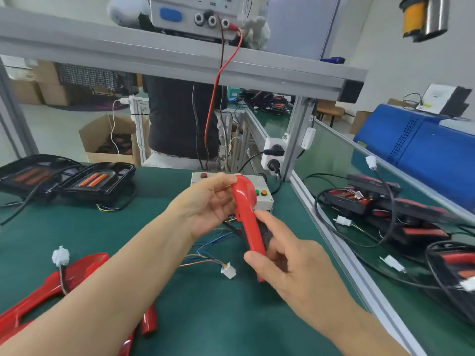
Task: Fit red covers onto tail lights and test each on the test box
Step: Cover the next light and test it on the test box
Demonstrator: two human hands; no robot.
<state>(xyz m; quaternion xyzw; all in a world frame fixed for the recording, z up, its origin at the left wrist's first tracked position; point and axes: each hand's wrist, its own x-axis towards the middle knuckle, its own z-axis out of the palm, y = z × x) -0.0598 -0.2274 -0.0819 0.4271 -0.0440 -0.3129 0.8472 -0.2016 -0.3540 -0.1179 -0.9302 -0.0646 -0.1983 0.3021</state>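
The red cover stands at frame centre, its long axis running from upper left to lower right, edge-on over a dark tail light; the left hand cups its top, the right hand pinches its lower end, just before the test box

Power supply: "+" and "−" marks; remaining print blurred, probably unreadable.

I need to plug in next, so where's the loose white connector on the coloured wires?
Head view: the white connector lies on the green mat at centre, just below the hands, between the two forearms.
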